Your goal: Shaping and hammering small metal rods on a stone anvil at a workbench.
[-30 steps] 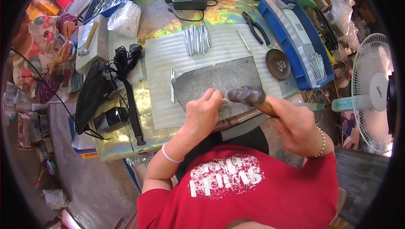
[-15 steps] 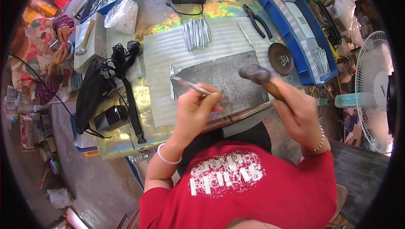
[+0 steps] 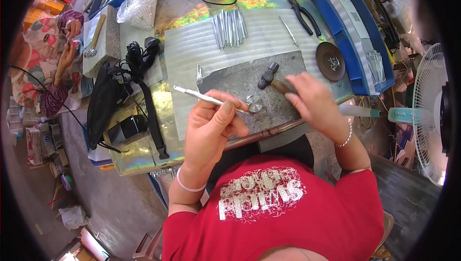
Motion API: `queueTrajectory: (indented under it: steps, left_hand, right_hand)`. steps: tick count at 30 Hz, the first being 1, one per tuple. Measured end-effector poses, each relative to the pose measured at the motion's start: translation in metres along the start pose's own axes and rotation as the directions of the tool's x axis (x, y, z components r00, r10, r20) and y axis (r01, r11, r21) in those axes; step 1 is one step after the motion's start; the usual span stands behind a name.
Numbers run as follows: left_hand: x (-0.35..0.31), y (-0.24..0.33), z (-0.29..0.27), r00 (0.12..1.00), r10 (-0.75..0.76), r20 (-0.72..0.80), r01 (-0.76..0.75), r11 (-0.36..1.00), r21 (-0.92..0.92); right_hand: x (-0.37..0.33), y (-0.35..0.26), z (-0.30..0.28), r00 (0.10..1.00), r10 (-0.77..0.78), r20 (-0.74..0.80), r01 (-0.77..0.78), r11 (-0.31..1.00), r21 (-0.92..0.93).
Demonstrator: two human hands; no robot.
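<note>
My left hand pinches a slim silver metal rod between thumb and fingers, its far tip pointing up to the left. By the rod's near end is a small shiny round disc; I cannot tell whether it is joined to the rod. A hammer with a dark head and wooden handle lies on the grey stone slab. My right hand is over the handle's end, fingers apart and loosened from it. Several silver rods lie in a row beyond the slab.
Pliers, a single thin rod and a brown dish of small metal pieces lie at the right. Beyond stands a blue bin. A fan is far right. A black bag and another person are left.
The hammer has come down from the air onto the slab, and my right hand has loosened around it. My left hand has turned the rod, and the shiny disc now shows.
</note>
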State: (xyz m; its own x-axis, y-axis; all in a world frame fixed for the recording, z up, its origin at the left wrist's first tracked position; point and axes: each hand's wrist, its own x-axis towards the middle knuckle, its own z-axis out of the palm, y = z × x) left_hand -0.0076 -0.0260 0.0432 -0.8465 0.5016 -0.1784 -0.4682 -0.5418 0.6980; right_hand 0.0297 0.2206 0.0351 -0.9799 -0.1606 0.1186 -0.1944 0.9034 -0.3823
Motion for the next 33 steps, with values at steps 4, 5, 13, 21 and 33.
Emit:
queueTrajectory:
  steps: [4, 5, 13, 21, 33]
  left_hand:
    - [-0.007, 0.003, 0.003, 0.999, 0.037, -0.02, -0.03, 0.954, 0.298]
    - [-0.008, 0.002, 0.004, 0.999, 0.032, -0.005, -0.029, 0.946, 0.322]
    - [-0.019, -0.004, -0.005, 0.998, 0.065, 0.003, -0.06, 0.901, 0.429]
    - [-0.013, -0.006, -0.001, 0.996, 0.084, -0.036, -0.057, 0.879, 0.473]
    - [-0.02, -0.017, 0.014, 0.991, 0.129, -0.043, -0.097, 0.895, 0.436]
  right_hand:
    - [0.058, 0.06, -0.002, 0.989, 0.133, -0.069, -0.123, 0.983, 0.137]
    - [0.074, 0.078, 0.002, 0.986, 0.151, -0.074, -0.143, 0.984, 0.108]
    - [0.148, 0.145, 0.046, 0.977, 0.214, -0.004, -0.21, 0.951, -0.226]
    - [0.087, 0.04, -0.043, 0.984, 0.134, 0.116, -0.176, 0.822, 0.542]
    - [0.013, -0.064, -0.013, 0.976, -0.054, 0.21, -0.175, 0.376, 0.91]
